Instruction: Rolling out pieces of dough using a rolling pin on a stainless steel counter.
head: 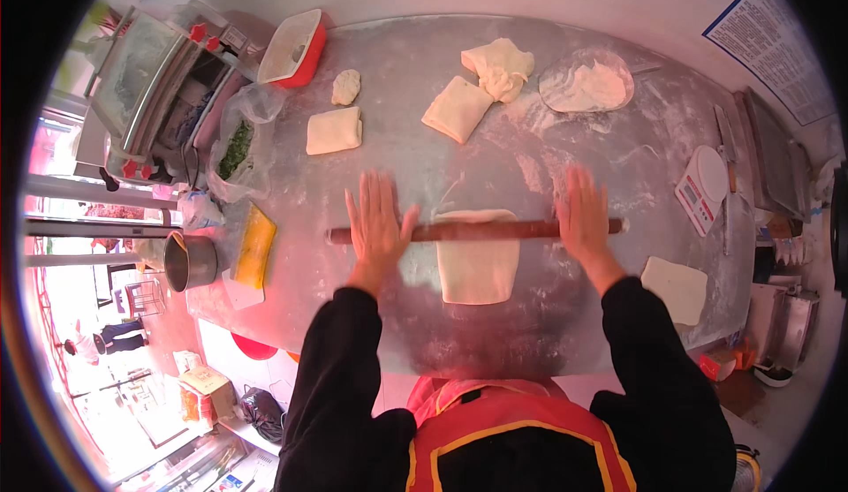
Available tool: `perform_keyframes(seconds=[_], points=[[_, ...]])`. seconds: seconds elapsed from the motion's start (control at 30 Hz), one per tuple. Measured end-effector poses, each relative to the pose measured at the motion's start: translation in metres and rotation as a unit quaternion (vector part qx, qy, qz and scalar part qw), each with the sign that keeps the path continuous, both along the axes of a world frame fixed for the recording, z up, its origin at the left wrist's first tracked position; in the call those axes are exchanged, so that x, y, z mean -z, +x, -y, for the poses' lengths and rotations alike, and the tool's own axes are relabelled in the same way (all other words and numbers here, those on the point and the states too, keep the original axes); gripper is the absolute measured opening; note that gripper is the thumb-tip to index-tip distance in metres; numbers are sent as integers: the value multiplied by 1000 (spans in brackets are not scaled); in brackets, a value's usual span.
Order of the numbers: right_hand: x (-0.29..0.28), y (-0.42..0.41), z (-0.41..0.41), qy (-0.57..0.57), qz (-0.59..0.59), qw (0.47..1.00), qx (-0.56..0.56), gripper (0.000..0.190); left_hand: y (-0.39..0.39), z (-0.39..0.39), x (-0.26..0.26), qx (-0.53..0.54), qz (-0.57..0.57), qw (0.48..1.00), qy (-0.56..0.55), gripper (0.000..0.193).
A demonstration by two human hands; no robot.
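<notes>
Both palms lie flat across a dark wooden rolling pin (487,230), with fingers stretched out and not wrapped around it. My left hand (377,227) presses near its left end, and my right hand (584,220) near its right end. Under the pin's middle lies a flattened sheet of pale dough (478,275), its far edge showing just beyond the pin. Beyond my hands are a folded dough slab (457,109), a crumpled dough piece (500,68), another folded slab (334,131) and a small dough lump (346,86). A flat dough piece (674,290) rests beside my right forearm.
White flour (593,86) lies heaped at the far right of the metal worktop (411,154). A digital scale (702,187) stands right. Leftward are a yellow-handled dough scraper (255,247), a bag of chopped greens (238,151), a metal pot (190,263) and a red-and-white tub (291,48).
</notes>
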State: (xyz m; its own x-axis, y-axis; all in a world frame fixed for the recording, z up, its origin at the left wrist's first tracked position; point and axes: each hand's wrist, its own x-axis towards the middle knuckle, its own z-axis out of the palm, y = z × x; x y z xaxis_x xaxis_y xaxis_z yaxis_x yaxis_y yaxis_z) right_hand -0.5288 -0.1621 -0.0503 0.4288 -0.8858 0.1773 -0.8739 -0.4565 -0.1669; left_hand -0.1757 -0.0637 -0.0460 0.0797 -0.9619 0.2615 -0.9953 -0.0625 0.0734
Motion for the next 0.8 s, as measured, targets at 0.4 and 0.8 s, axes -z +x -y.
perform_keyframes(seconds=[0.4,0.8], points=[[-17,-2,-65,37,66,997,-4,52,0,-65,-9,-45,-51,997,-17,54],[-16,-22,-114,87,15,996,-24,62,-17,-114,-7,-30,-61,989,128,72]])
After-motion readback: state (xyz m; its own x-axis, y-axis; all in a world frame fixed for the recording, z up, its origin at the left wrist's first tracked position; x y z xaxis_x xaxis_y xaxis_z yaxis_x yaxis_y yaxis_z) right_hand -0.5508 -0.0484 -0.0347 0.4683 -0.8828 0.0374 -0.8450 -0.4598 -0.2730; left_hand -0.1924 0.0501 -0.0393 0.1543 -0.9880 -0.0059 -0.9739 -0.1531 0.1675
